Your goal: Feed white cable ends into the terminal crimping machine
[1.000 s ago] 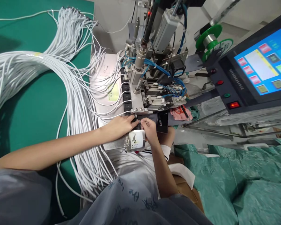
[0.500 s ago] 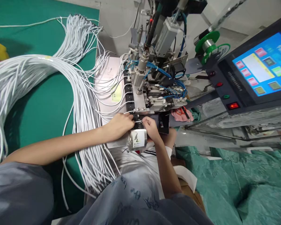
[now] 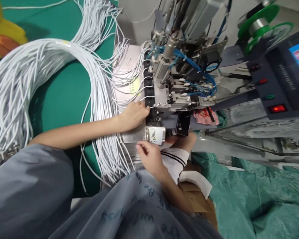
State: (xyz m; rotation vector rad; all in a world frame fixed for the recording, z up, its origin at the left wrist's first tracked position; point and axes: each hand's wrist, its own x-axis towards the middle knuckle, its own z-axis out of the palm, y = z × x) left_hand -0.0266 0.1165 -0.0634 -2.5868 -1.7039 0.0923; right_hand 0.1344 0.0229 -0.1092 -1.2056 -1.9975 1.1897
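My left hand [image 3: 133,116] rests at the near end of a row of black cable holders [image 3: 149,91], fingers curled down against it. What lies under those fingertips is hidden. My right hand [image 3: 151,158] is closed in a pinch just in front of a silver motor with a white label [image 3: 156,135], and I cannot make out anything between its fingers. White cables [image 3: 102,132] run from a thick bundle beneath my left forearm. Several cable ends sit in the black holders, beside the metal clamps of the machine [image 3: 161,91].
A control box with a screen [image 3: 286,79] and a green wire spool [image 3: 259,28] stand on the right. A phone [image 3: 183,123] lies near a pink cloth [image 3: 205,116]. Green sheeting [image 3: 259,192] covers the lower right. A yellow object [image 3: 6,28] sits on the green table mat [image 3: 56,86].
My right hand has left the holders' near end, where it pinched a small cable end, and moved down and left past the motor. My left hand stays at the holders. The view has shifted.
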